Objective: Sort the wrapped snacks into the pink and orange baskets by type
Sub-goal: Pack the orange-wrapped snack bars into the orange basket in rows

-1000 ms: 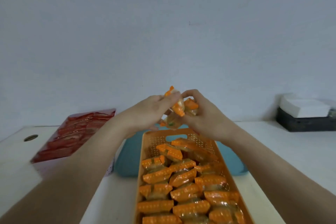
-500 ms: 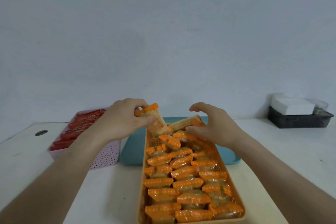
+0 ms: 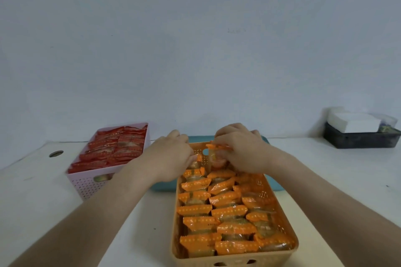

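An orange basket [image 3: 288, 230] in front of me is filled with rows of orange-wrapped snacks [image 3: 221, 212]. Left of it stands a pink basket [image 3: 86, 182] packed with red-wrapped snacks [image 3: 112, 149]. Both my hands are at the orange basket's far end. My right hand [image 3: 240, 149] pinches an orange-wrapped snack [image 3: 217, 151] that stands on end there. My left hand [image 3: 171, 154] has curled fingers on another orange snack [image 3: 198, 158] at the far left corner, mostly hidden by the hand.
A teal tray [image 3: 275, 182] lies under and behind the orange basket's far end. A black box [image 3: 360, 138] with a white block on it sits at the back right. A round hole [image 3: 56, 153] is in the white table at the far left.
Both hands have come down from mid-air to the far end of the orange basket, bringing their orange snacks into it. The view has tilted down.
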Available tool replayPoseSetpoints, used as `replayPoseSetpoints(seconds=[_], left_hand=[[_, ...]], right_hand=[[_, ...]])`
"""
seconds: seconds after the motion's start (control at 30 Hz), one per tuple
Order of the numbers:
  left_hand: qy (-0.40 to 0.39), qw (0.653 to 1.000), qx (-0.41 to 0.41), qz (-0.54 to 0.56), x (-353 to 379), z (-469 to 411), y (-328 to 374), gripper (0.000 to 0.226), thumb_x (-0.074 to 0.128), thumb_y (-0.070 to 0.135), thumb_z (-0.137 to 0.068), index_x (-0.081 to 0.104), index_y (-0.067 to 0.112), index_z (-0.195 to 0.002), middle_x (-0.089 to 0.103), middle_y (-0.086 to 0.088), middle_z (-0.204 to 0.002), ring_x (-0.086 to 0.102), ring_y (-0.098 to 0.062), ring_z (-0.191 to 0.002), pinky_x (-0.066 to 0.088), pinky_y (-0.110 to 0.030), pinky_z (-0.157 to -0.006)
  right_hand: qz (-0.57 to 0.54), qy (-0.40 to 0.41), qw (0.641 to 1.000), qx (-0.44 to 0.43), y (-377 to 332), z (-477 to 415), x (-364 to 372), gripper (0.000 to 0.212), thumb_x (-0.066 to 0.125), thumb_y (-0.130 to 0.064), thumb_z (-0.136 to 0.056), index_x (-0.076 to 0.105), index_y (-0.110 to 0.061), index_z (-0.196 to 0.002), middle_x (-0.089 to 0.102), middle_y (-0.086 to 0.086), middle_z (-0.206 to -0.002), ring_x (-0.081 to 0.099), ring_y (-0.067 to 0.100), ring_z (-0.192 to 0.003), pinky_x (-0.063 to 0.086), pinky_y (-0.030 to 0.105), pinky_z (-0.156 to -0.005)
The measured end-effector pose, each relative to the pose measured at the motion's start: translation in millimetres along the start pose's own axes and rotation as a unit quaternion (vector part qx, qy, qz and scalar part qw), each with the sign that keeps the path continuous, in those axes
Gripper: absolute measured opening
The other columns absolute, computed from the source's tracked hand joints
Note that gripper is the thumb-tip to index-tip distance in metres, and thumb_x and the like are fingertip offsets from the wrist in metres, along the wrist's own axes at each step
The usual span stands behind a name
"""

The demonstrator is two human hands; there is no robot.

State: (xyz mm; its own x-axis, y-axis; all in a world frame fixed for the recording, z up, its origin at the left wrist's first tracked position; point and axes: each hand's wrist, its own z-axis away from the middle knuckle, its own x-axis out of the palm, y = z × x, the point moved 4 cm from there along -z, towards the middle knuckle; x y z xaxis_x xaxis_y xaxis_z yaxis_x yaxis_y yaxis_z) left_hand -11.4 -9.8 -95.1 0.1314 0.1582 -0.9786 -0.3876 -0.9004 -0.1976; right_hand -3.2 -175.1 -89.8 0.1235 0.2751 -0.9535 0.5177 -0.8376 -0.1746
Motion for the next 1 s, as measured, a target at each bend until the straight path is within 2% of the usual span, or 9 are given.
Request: replayPoseSetpoints(seconds=[0.17, 0.33, 0.43, 0.53, 0.6, 0.67, 0.77, 0.93, 1.0], left_hand=[[0.075, 0.997, -0.008, 0.016, 3.4, -4.9, 3.9, 0.025, 0.034, 0.035, -0.100, 0.059, 0.030, -0.099, 0.062, 0.006, -0.086, 0.051, -0.018, -0.092, 0.044, -0.039, -0.080], [0.145, 0.979, 0.032, 0.139, 2.0, -5.6, 7.6, 0.029, 0.041, 0.034, -0.099, 0.064, 0.032, -0.118, 0.062, 0.014, -0.113, 0.048, -0.010, -0.111, 0.042, -0.038, -0.093], [0.125, 0.953, 0.050, 0.272, -0.7, -4.2, 17.6, 0.035, 0.048, 0.043, -0.095, 0.059, 0.032, -0.126, 0.063, 0.013, -0.120, 0.052, -0.005, -0.111, 0.044, -0.032, -0.096], [0.096, 0.959, 0.038, 0.263, 1.8, -6.8, 21.8, 0.045, 0.058, 0.049, -0.089, 0.053, 0.033, -0.130, 0.062, 0.013, -0.126, 0.056, -0.006, -0.115, 0.047, -0.032, -0.098], [0.093, 0.964, 0.025, 0.250, 4.9, -9.3, 18.6, 0.036, 0.060, 0.047, -0.088, 0.057, 0.033, -0.122, 0.065, 0.015, -0.118, 0.059, -0.005, -0.109, 0.048, -0.029, -0.093], [0.076, 0.966, 0.032, 0.244, 9.8, -10.0, 18.3, 0.022, 0.059, 0.044, -0.090, 0.064, 0.035, -0.110, 0.063, 0.021, -0.101, 0.059, -0.003, -0.096, 0.047, -0.024, -0.083], [0.053, 0.969, 0.047, 0.236, 11.4, -9.3, 22.1, 0.022, 0.051, 0.040, -0.096, 0.067, 0.033, -0.109, 0.061, 0.024, -0.099, 0.056, 0.001, -0.090, 0.047, -0.024, -0.082], [0.033, 0.974, 0.061, 0.217, 3.4, -12.6, 26.3, 0.031, 0.042, 0.037, -0.100, 0.065, 0.023, -0.086, 0.063, 0.010, -0.078, 0.058, -0.007, -0.073, 0.048, -0.033, -0.071], [0.080, 0.960, 0.045, 0.263, -4.5, -14.9, 25.3, 0.020, 0.048, 0.039, -0.097, 0.065, 0.028, -0.101, 0.064, 0.013, -0.092, 0.059, -0.005, -0.083, 0.049, -0.030, -0.077]], right_hand=[[0.027, -0.077, 0.997, -0.006, -1.5, -2.6, -7.4, 0.027, 0.041, -0.040, -0.100, 0.055, -0.038, -0.123, 0.053, -0.008, -0.123, 0.040, 0.017, -0.124, 0.024, 0.048, -0.098], [0.074, -0.124, 0.989, -0.008, 0.0, -3.3, 14.0, 0.040, 0.046, -0.062, -0.089, 0.055, -0.044, -0.124, 0.043, -0.003, -0.122, 0.040, 0.019, -0.118, 0.030, 0.050, -0.096], [0.016, -0.124, 0.992, 0.000, 6.7, -2.5, 16.8, 0.049, 0.049, -0.064, -0.087, 0.050, -0.044, -0.131, 0.045, -0.005, -0.123, 0.043, 0.019, -0.120, 0.034, 0.051, -0.099], [-0.097, -0.148, 0.984, -0.013, 11.8, 3.0, 3.8, 0.049, 0.060, -0.052, -0.086, 0.051, -0.039, -0.133, 0.055, -0.009, -0.121, 0.053, 0.015, -0.113, 0.043, 0.040, -0.099], [-0.183, -0.123, 0.975, 0.017, 20.0, 8.0, -7.6, 0.053, 0.066, -0.037, -0.088, 0.044, -0.037, -0.137, 0.057, -0.007, -0.126, 0.054, 0.013, -0.115, 0.046, 0.030, -0.095], [-0.215, -0.074, 0.973, 0.044, 30.4, 10.0, -17.4, 0.059, 0.069, -0.031, -0.086, 0.039, -0.039, -0.137, 0.053, -0.004, -0.130, 0.050, 0.013, -0.121, 0.046, 0.032, -0.098], [-0.109, -0.031, 0.992, 0.062, 40.0, 10.7, -28.3, 0.062, 0.070, -0.035, -0.084, 0.038, -0.039, -0.137, 0.050, -0.002, -0.128, 0.049, 0.014, -0.117, 0.044, 0.031, -0.097], [0.028, -0.102, 0.991, 0.085, 32.8, 19.3, -22.8, 0.051, 0.065, -0.032, -0.086, 0.044, -0.032, -0.133, 0.055, -0.005, -0.113, 0.051, 0.014, -0.099, 0.047, 0.031, -0.087], [0.054, -0.080, 0.993, 0.068, 26.1, 21.9, -15.3, 0.042, 0.059, -0.027, -0.089, 0.048, -0.030, -0.130, 0.062, -0.005, -0.115, 0.056, 0.017, -0.103, 0.049, 0.033, -0.087]])
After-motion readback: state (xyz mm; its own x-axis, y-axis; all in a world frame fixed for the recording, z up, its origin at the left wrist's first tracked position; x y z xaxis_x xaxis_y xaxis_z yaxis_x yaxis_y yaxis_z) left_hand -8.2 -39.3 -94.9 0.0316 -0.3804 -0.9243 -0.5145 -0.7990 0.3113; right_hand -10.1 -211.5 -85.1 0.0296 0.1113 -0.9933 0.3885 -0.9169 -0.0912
